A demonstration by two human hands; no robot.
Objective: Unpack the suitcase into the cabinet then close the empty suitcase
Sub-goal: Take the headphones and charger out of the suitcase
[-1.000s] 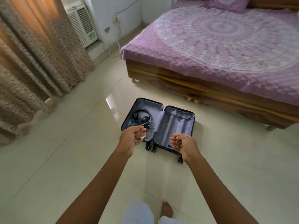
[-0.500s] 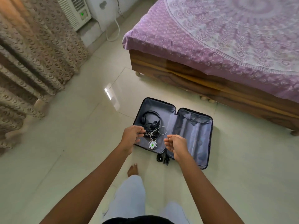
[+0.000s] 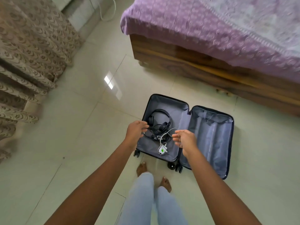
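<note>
Above the open suitcase (image 3: 211,143), the left hand (image 3: 136,132) and right hand (image 3: 185,139) hover, fingers loose and empty, over black headphones (image 3: 159,122) and a white charger (image 3: 162,150) inside.

Purple patterned bedspread (image 3: 211,30) over a wooden bed frame (image 3: 203,67), brown patterned curtain (image 3: 29,46) at left, glossy pale tiled floor (image 3: 73,127), white cable (image 3: 110,12) by the wall

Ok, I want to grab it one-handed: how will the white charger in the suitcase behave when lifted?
The white charger looks small, so it is probably light. Its thin cable lies in loose loops, so it is likely floppy and trailing. It overlaps the black headphones, so it may snag them.
</note>
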